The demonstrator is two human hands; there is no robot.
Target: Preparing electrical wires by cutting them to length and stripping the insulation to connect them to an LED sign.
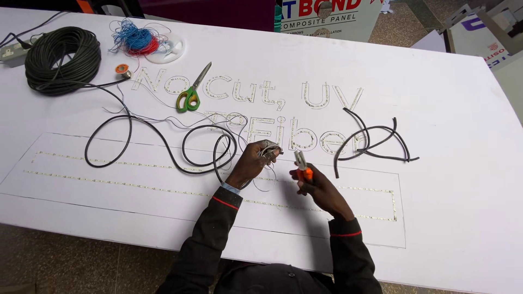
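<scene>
I see my left hand (251, 162) closed around the stripped end of the black cable (204, 149), pinching it at the fingertips, just below the lettering (256, 92) cut into the white board (452, 179). The cable's end points right, toward my right hand (316, 185), its length looping away leftward. My right hand is clenched on an orange-handled cutter (302, 166), blade tilted up-left, just beside the cable end.

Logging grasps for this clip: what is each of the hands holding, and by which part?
The left hand grips the end of a black cable with thin wires. The right hand holds an orange-handled tool by its handle; the tool's kind is unclear.
</scene>
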